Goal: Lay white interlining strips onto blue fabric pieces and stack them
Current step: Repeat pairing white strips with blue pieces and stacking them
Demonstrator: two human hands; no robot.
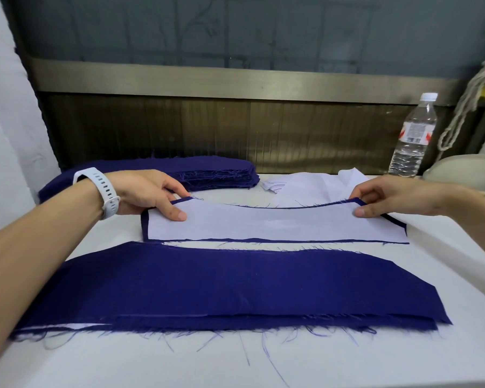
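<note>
From the head camera I see my left hand [151, 193] pinching the left end of a white interlining strip [275, 224] lying on a curved blue fabric piece [144, 226], my right hand [387, 196] pinching its right end, both on the white table [151, 365] behind a nearer stack of blue pieces [221, 287].

Matt frayed blue cloth [207, 284]

White cloth-covered worktable [263, 359] under even light, brass-toned metal rail [235, 82] and dark frosted glass window [235, 29] behind.
</note>
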